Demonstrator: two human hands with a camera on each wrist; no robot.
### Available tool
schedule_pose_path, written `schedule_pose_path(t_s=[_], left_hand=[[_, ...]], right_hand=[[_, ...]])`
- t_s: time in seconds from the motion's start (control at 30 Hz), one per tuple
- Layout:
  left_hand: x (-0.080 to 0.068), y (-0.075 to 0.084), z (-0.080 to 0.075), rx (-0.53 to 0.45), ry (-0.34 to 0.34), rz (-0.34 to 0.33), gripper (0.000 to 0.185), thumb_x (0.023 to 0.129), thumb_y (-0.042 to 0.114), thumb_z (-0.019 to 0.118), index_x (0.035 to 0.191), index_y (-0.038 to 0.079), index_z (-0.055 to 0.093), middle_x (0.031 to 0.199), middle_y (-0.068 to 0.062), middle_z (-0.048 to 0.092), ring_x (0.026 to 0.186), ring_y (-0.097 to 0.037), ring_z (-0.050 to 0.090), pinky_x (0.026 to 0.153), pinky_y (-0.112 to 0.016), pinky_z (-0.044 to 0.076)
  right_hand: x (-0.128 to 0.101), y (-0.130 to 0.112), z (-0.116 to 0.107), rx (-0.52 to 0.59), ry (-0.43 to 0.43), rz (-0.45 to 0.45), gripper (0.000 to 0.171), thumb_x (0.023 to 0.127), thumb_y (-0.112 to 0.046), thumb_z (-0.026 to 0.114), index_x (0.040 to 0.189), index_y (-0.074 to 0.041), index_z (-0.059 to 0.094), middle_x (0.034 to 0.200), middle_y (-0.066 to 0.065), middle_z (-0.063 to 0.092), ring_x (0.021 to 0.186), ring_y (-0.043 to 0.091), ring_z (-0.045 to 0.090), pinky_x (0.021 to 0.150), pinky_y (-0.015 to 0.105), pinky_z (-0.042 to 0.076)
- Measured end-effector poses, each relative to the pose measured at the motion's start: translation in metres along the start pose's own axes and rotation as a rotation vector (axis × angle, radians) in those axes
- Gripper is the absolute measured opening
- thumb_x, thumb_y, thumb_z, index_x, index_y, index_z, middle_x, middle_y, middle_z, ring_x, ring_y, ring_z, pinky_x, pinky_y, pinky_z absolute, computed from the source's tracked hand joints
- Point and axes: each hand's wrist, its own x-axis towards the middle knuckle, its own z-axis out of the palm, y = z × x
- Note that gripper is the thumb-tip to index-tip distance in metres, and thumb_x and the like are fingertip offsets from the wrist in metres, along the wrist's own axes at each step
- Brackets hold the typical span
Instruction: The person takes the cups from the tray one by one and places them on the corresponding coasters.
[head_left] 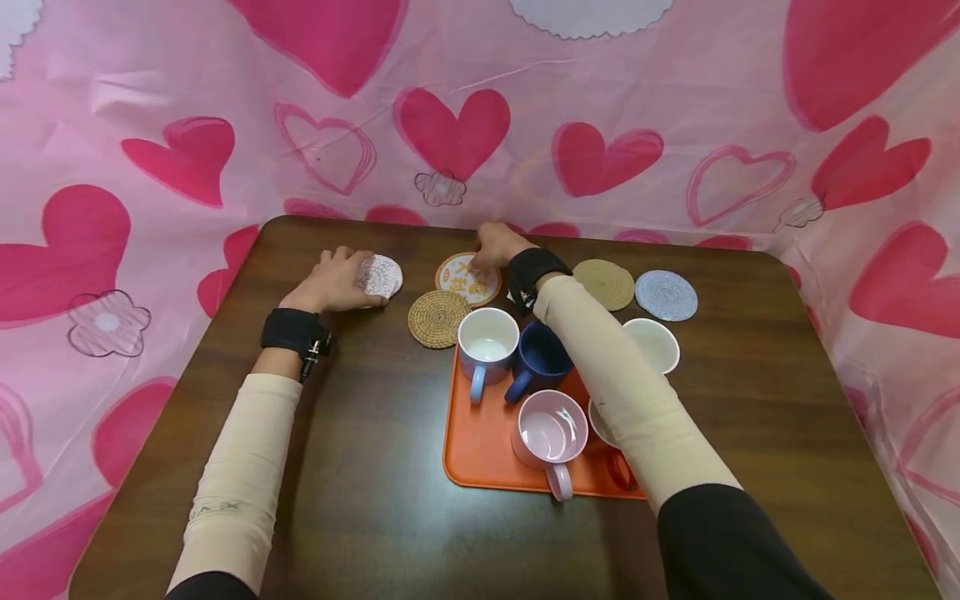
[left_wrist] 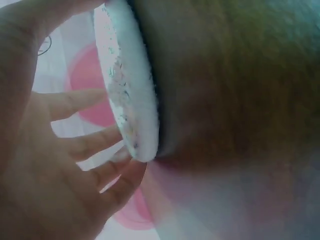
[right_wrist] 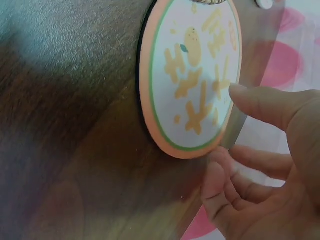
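On the dark wooden table, my left hand [head_left: 332, 279] spans a white speckled round coaster [head_left: 382, 277]. Its thumb lies along the near edge, and the spread fingertips meet the rim on the far side in the left wrist view. My right hand [head_left: 498, 244] is at a round coaster with an orange rim and yellow lettering [head_left: 467, 280]. In the right wrist view the thumb tip overlaps that coaster's edge, while the bent fingers sit right at its rim. Close in front lies a woven tan coaster [head_left: 438, 319], partly overlapping it in the head view.
An orange tray [head_left: 480, 467] carries several mugs, among them a light blue mug [head_left: 487, 346], a navy mug [head_left: 542, 358] and a pink mug [head_left: 550, 433]. My right forearm hides part of it. A beige coaster [head_left: 604, 284] and a pale blue coaster [head_left: 666, 295] lie right.
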Motion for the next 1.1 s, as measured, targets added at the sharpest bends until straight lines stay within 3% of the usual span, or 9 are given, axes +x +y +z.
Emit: schedule_pose_path(t_s=[0.13,0.2,0.3,0.43,0.57,0.67,0.77,0.97,1.1], left_hand=[[-0.001,0.015,0.008,-0.014,-0.007,0.035,0.097,0.082,0.045,0.081,0.154,0.003,0.032,0.150,-0.035,0.026,0.137,-0.054,0.018,0.108,-0.071,0.020],[-0.003,0.029,0.013,0.004,-0.010,0.090,0.101,0.079,0.050,0.082,0.156,0.006,0.032,0.153,-0.032,0.026,0.141,-0.052,0.015,0.109,-0.071,0.018],[-0.005,0.052,0.023,0.025,-0.022,0.211,0.109,0.073,0.061,0.083,0.156,0.009,0.035,0.152,-0.026,0.035,0.142,-0.048,0.021,0.110,-0.070,0.021],[-0.007,0.072,0.039,0.033,-0.046,0.306,0.113,0.070,0.070,0.079,0.156,0.010,0.036,0.147,-0.022,0.044,0.139,-0.044,0.031,0.106,-0.068,0.028],[-0.013,0.074,0.046,0.029,-0.053,0.297,0.108,0.073,0.064,0.081,0.156,0.010,0.037,0.147,-0.022,0.045,0.137,-0.044,0.035,0.107,-0.066,0.031],[-0.016,0.071,0.043,0.029,-0.048,0.299,0.101,0.076,0.054,0.083,0.153,0.006,0.040,0.145,-0.024,0.047,0.134,-0.045,0.039,0.109,-0.064,0.034],[-0.012,0.070,0.041,0.059,-0.037,0.307,0.091,0.081,0.049,0.080,0.150,0.000,0.044,0.145,-0.029,0.046,0.132,-0.048,0.041,0.110,-0.063,0.035],[0.002,0.069,0.044,0.064,-0.034,0.252,0.079,0.087,0.041,0.072,0.147,-0.003,0.047,0.152,-0.035,0.035,0.139,-0.055,0.032,0.111,-0.069,0.030],[0.005,0.067,0.047,0.024,-0.032,0.211,0.077,0.088,0.038,0.071,0.147,-0.006,0.046,0.155,-0.038,0.027,0.140,-0.059,0.028,0.113,-0.069,0.028]], right_hand=[[-0.005,0.007,0.001,0.014,0.005,0.019,0.014,0.085,-0.014,0.074,0.076,-0.003,0.071,0.067,0.003,0.065,0.066,0.016,0.060,0.059,0.024,0.045],[-0.007,0.009,0.001,0.012,0.003,0.015,0.022,0.084,-0.011,0.072,0.065,-0.008,0.063,0.057,-0.003,0.053,0.058,0.013,0.052,0.053,0.022,0.037],[-0.008,0.011,-0.001,-0.010,0.011,-0.012,0.033,0.084,-0.007,0.070,0.059,-0.012,0.050,0.056,-0.005,0.039,0.056,0.013,0.040,0.051,0.023,0.029],[-0.012,0.007,-0.004,-0.050,-0.001,-0.098,0.026,0.085,-0.003,0.067,0.065,-0.010,0.051,0.063,-0.003,0.041,0.065,0.016,0.042,0.058,0.025,0.031],[-0.016,-0.003,-0.011,-0.067,-0.023,-0.215,0.003,0.087,-0.002,0.065,0.087,-0.003,0.068,0.076,0.002,0.054,0.078,0.019,0.049,0.070,0.028,0.040],[-0.022,-0.009,-0.020,-0.053,0.001,-0.263,0.017,0.089,-0.002,0.064,0.104,0.000,0.072,0.089,0.009,0.065,0.087,0.021,0.055,0.081,0.033,0.046],[-0.029,-0.004,-0.033,-0.038,0.035,-0.280,0.020,0.090,0.000,0.063,0.107,0.003,0.072,0.098,0.014,0.071,0.090,0.022,0.058,0.086,0.035,0.049],[-0.037,0.026,-0.046,0.023,-0.002,-0.304,0.017,0.089,-0.001,0.066,0.104,0.003,0.074,0.087,0.009,0.071,0.079,0.014,0.055,0.073,0.024,0.044],[-0.038,0.045,-0.035,0.133,-0.098,-0.216,0.017,0.092,-0.004,0.067,0.108,0.001,0.073,0.083,0.006,0.068,0.066,0.011,0.054,0.062,0.020,0.044]])
